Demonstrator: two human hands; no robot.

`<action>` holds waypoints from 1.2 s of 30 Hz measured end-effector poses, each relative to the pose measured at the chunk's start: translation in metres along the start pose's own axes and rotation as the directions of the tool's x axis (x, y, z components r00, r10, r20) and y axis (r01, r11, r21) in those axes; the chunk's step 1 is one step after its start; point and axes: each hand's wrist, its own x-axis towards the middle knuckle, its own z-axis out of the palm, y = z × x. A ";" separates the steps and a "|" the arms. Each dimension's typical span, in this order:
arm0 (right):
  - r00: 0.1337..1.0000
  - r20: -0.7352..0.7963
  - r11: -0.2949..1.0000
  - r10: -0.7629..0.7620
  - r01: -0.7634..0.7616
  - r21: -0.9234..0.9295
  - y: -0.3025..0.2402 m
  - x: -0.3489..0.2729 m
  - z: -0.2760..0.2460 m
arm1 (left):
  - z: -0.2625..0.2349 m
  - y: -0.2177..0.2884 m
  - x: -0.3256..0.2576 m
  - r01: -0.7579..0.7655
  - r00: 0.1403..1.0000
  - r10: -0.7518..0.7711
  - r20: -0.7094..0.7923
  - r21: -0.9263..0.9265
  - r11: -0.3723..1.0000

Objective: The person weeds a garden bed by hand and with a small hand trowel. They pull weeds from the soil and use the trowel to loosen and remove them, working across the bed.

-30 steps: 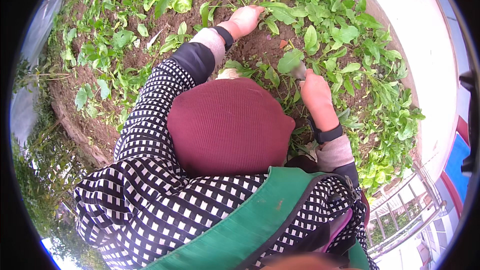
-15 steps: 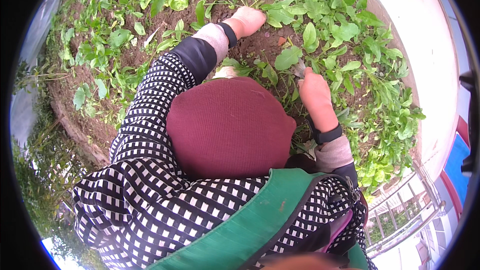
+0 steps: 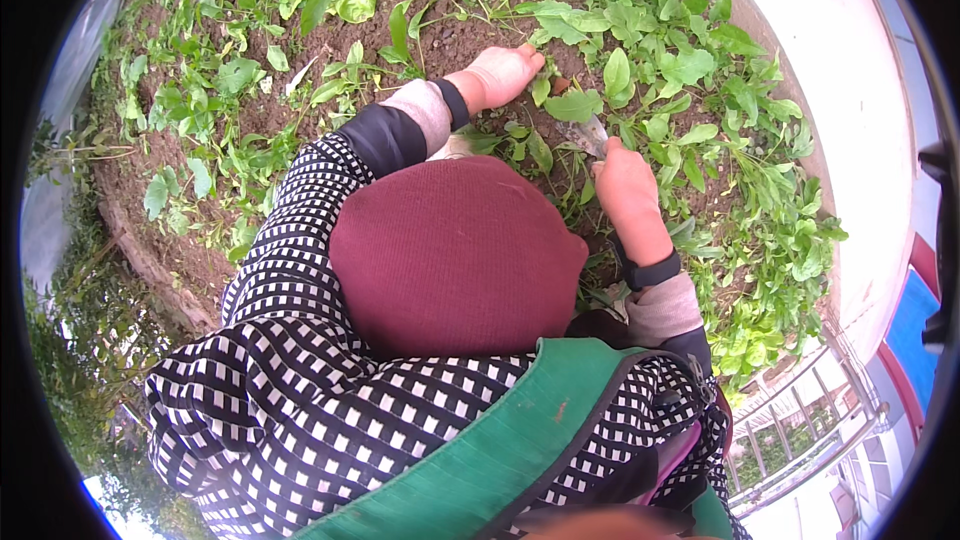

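Both of my hands work the soil (image 3: 300, 50) at upper centre. My left hand (image 3: 503, 75) pinches leafy stems (image 3: 560, 10); my right hand (image 3: 628, 190) is closed round a small metal blade (image 3: 592, 132).

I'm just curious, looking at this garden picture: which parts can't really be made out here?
- Head view: what the left hand grips, if anything; its fingers curl down among the leaves and soil.
- Head view: the small grey tool in the right hand; only its tip shows past the fingers, so its kind is unclear.
- Head view: the ground below the person; the maroon cap and checked jacket cover it.
- Head view: the railing at the rim, bent and blurred.
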 end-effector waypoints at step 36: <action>0.999 -0.031 0.999 -0.029 0.028 -0.019 0.001 0.002 0.001 | -0.153 -0.008 -0.047 0.014 0.946 -0.323 -0.011 -0.997 0.077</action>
